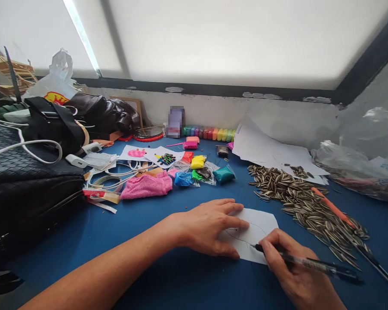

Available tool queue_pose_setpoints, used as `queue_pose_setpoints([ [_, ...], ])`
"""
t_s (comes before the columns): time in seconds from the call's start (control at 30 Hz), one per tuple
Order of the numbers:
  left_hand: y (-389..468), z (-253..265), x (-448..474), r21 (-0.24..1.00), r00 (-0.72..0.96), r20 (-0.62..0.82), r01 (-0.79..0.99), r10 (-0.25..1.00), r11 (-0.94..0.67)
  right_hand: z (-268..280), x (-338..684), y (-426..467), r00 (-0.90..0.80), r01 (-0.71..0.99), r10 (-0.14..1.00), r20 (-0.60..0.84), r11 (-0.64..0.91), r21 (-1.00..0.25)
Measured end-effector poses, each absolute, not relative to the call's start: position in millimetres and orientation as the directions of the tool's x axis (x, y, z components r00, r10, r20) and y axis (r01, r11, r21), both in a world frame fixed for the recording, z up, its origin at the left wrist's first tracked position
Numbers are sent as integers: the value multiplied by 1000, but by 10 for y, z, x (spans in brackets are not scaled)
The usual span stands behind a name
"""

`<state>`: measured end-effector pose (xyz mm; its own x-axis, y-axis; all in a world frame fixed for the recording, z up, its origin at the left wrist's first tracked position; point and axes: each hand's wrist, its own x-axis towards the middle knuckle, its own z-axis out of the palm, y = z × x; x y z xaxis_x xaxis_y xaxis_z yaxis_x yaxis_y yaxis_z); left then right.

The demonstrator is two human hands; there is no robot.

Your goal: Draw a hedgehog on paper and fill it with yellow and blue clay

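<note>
A small sheet of white paper (261, 219) lies on the blue table, with a thin curved outline drawn on it. My left hand (213, 226) rests flat on the paper's left part, fingers spread, hiding some of the drawing. Between the thumb and fingers of my right hand (294, 267) is a black pen (313, 263), its tip touching the paper at the lower part of the line. To the right of the paper spreads a pile of striped sunflower seeds (287, 189), with an orange-handled tool (332, 207) lying across it.
Bagged coloured clay (224, 173), a pink cloth (147, 185) and two decorated paper cards (164, 157) lie beyond my hands. A stack of white sheets (265, 142) is behind the seeds. Black bags (35, 185) crowd the left side; a clear plastic bag (361, 168) sits at right.
</note>
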<state>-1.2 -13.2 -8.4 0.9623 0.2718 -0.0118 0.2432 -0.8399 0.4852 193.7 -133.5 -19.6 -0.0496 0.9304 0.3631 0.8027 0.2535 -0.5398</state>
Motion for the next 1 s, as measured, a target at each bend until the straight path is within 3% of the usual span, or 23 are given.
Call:
queue_pose_setpoints([
  [0.43,-134,-82,-9,495,963,-5,235,268,-836,-272,2000,-1359,-55,798,964,259,199,-569],
  [1.0,-128,-100,-14,500,965,-2,229,263,-835,-223,1954,-1351,-77,790,945,317,252,-558],
])
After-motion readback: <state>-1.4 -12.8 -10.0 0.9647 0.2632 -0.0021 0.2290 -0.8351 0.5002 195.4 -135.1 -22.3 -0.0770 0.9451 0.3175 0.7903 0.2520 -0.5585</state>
